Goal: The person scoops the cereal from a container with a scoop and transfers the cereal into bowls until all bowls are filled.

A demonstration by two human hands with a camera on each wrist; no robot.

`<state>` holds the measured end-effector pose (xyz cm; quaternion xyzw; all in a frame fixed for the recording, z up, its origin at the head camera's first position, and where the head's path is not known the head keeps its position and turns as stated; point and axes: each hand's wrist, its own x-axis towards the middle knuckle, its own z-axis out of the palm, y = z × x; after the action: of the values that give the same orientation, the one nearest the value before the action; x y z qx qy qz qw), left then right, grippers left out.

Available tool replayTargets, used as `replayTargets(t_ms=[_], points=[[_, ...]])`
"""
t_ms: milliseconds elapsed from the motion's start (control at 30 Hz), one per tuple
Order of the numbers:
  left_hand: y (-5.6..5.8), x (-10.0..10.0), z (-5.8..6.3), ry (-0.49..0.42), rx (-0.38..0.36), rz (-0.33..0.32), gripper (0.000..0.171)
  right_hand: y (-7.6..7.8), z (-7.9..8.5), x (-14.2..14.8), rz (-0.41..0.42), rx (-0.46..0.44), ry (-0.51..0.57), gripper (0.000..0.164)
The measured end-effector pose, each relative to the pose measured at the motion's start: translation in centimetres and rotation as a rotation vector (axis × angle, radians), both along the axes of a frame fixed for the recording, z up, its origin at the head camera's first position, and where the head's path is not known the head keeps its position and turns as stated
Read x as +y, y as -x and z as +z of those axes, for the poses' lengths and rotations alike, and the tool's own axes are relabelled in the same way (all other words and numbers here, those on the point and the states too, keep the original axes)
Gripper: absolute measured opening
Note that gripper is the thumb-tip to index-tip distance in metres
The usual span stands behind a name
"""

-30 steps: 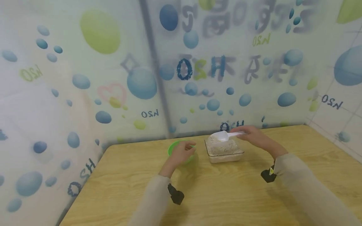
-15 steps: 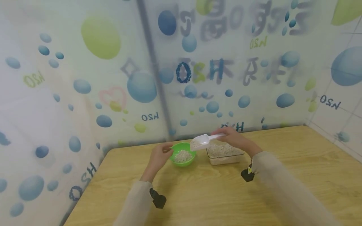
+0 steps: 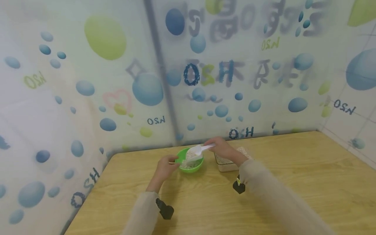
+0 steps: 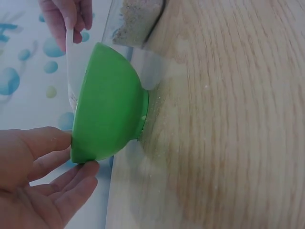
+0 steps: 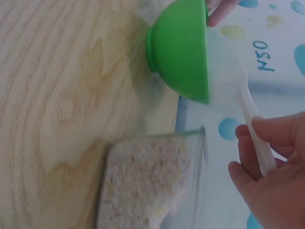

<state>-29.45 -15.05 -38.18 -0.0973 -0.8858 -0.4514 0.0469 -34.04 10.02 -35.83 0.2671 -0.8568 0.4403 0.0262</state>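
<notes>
A green bowl [image 3: 192,169] stands on the wooden table with pale, oat-like flakes inside. My left hand [image 3: 165,168] holds its left rim; in the left wrist view, the thumb and fingertips [image 4: 88,168] touch the bowl's edge and outer side. Over the bowl, a white scoop [image 3: 198,150] is tilted down to the left with flakes in it. My right hand [image 3: 223,150] grips the scoop's handle [image 5: 255,131] between thumb and fingers. Beneath the right forearm sits a clear rectangular container [image 5: 147,183] of the same flakes, partly hidden in the head view.
The wooden table [image 3: 202,202] reaches back to a wall sheet [image 3: 132,65] printed with blue and green bubbles. Flake crumbs [image 4: 159,129] lie near the bowl's foot. The container stands close to the right of the bowl.
My right hand has carried the loaded scoop left from the container to above the bowl and tipped it. The left hand has shifted from over the bowl to its left rim.
</notes>
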Motion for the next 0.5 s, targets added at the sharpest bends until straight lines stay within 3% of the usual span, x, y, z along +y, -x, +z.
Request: replayTargets(t_ms=[200, 400, 500], points=[[0.2, 0.0, -0.2, -0.007, -0.017, 0.006, 0.032, -0.1, -0.4, -2.3, -0.119, -0.032, -0.085, 0.023], [0.2, -0.1, -0.1, 0.002, -0.009, 0.029, 0.032, -1.2, 0.6, -3.6, -0.067, 0.03, -0.173, 0.024], [0.2, -0.2, -0.2, 0.008, 0.002, 0.029, 0.03, -1.6, 0.9, -3.6, -0.008, 0.106, -0.195, 0.027]])
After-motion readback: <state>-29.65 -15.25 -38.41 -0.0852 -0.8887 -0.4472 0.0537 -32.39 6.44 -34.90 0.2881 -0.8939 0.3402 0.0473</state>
